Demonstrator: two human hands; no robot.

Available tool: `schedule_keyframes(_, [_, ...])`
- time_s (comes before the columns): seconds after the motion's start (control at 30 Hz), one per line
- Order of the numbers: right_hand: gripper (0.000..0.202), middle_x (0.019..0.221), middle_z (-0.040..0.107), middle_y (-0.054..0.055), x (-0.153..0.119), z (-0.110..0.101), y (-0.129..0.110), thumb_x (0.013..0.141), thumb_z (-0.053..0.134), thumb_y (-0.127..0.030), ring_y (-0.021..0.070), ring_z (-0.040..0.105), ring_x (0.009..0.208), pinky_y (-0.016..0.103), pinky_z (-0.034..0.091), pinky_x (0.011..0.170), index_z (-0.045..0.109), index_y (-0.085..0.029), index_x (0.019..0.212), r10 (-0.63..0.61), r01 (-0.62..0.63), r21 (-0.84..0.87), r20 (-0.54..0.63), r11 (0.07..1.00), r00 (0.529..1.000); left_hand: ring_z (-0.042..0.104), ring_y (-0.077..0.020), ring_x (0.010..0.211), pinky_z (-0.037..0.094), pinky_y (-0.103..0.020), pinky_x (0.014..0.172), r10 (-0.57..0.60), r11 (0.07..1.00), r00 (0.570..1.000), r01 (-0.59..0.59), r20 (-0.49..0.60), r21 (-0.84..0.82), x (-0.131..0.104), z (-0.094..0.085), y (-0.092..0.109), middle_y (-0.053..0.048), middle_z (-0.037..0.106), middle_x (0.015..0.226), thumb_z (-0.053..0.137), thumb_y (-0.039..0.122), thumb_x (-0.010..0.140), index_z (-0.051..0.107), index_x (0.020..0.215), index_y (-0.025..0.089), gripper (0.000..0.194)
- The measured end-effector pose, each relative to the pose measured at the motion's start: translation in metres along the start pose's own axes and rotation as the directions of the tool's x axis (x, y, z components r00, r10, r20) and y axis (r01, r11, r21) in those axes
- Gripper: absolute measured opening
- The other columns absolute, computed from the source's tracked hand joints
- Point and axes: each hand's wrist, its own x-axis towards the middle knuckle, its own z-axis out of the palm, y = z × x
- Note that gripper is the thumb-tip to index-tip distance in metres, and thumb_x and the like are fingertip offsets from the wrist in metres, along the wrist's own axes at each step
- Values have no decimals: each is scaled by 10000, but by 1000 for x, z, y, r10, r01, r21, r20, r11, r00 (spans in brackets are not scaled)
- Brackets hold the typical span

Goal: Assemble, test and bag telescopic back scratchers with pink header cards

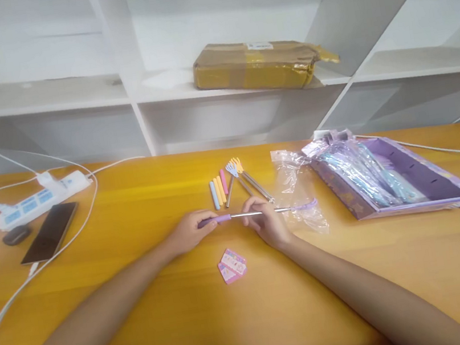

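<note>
A back scratcher with a purple handle, a silver rod and a purple claw [305, 205] lies level across both hands, just above the wooden table. My left hand [191, 231] is closed round its purple handle. Thumb and fingers of my right hand [265, 222] pinch the silver rod. Beyond them lie metal rods with a blue claw [232, 169] and a yellow claw [237, 164]. Beside these, several loose coloured handles [218, 191] in blue, yellow and pink lie in a row. Small pink printed cards [232, 265] rest on the table nearer to me.
A clear plastic bag [296, 185] lies right of my right hand. Farther right, a purple box [420, 173] holds wrapped items [368, 169]. At left are a power strip [44, 200], a phone [49, 233] and cables. A taped parcel [257, 66] sits on the white shelf.
</note>
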Motion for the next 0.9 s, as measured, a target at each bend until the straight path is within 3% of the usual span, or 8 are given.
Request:
schedule_keyframes(0.23, [179, 582, 632, 8, 0, -3, 0, 895, 551, -304, 113, 401, 457, 242, 254, 469, 666, -215, 790, 14, -14, -31, 12, 999, 1000, 603, -188, 853, 428, -277, 770, 10, 997, 1000, -9, -14, 73, -1, 2, -1, -30, 686, 932, 519, 493, 1062, 774, 1089, 209, 383])
schedule_keyframes(0.5, [183, 582, 553, -20, -9, 6, 3, 924, 537, -265, 97, 332, 465, 236, 225, 480, 627, -224, 770, -47, 43, 52, 79, 998, 996, 605, -189, 855, 447, -287, 809, 100, 989, 995, -100, 6, 111, -1, 6, -9, -34, 688, 928, 519, 446, 1074, 771, 1035, 218, 342])
schedule_keyframes(0.73, [209, 604, 559, -18, -9, 2, 7, 953, 519, -270, 117, 386, 492, 247, 236, 473, 623, -229, 777, -79, 83, -95, 41, 992, 996, 605, -194, 868, 428, -295, 801, 114, 967, 993, -114, 11, 227, -1, 8, -8, -27, 685, 915, 486, 417, 1093, 720, 963, 214, 336])
schedule_keyframes(0.9, [252, 611, 572, -14, -11, 3, 8, 987, 491, -338, 120, 390, 492, 259, 256, 487, 631, -224, 811, -50, 60, -165, 64, 985, 997, 614, -195, 879, 433, -297, 805, 108, 970, 994, -108, 15, 219, -2, 7, -2, -29, 701, 929, 482, 424, 1093, 741, 986, 221, 346])
